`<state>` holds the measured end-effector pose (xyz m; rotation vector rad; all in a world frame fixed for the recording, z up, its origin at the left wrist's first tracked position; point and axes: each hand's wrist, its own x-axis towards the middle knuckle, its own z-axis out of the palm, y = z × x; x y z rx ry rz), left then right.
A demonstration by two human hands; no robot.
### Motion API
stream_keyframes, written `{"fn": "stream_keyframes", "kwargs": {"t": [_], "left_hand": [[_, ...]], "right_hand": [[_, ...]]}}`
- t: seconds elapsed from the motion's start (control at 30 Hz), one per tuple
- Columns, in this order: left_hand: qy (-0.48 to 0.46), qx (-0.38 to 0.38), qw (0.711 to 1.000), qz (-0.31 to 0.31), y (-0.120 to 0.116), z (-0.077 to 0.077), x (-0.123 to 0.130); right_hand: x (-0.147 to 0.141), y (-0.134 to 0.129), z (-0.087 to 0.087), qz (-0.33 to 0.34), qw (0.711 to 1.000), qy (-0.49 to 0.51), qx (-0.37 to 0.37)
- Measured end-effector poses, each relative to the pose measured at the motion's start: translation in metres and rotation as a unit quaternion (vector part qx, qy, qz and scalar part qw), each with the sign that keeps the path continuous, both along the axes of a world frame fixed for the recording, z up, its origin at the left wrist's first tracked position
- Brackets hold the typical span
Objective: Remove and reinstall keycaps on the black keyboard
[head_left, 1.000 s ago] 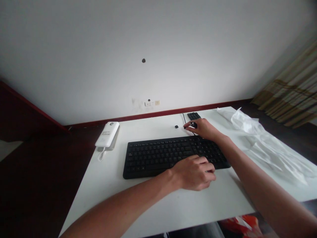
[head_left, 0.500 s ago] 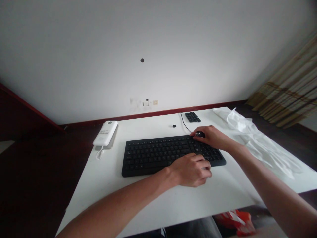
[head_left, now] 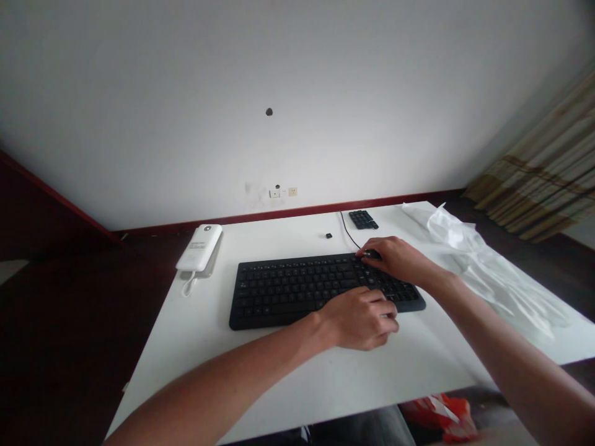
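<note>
A black keyboard lies flat on the white table. My left hand rests over its lower right part with the fingers curled; what they hold, if anything, is hidden. At the keyboard's upper right edge, my right hand is closed on a small dark object that I cannot make out, near where the black cable meets the keyboard. Behind lie a group of loose black keys and a single black key.
A white power bank with a short strap lies at the table's left, on a flat object. Crumpled white plastic covers the right side. A red bag is below the front edge. The wall stands behind.
My right fingers have shifted slightly over the small dark object, which shows less now. My left hand stays where it was. The whole view has moved a little.
</note>
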<state>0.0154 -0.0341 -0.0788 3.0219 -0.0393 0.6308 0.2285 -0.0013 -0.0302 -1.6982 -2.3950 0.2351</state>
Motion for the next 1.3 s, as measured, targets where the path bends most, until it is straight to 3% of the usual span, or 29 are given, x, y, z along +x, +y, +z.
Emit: {"fn": "stream_keyframes", "kwargs": {"t": [0.27, 0.7, 1.03, 1.3], "left_hand": [[-0.004, -0.012, 1.000, -0.006, 0.001, 0.001, -0.001], [0.007, -0.013, 1.000, -0.006, 0.000, 0.003, -0.001], [0.010, -0.012, 1.000, -0.008, 0.000, 0.005, -0.001], [0.007, -0.003, 1.000, -0.007, 0.001, 0.004, -0.002]], "right_hand": [[-0.006, -0.003, 0.007, -0.008, 0.999, -0.033, -0.003], [0.008, 0.005, 0.004, 0.003, 0.998, 0.060, -0.022], [0.005, 0.006, 0.006, -0.004, 0.999, 0.030, -0.019], [0.006, 0.003, 0.005, 0.049, 0.999, 0.014, -0.001]]}}
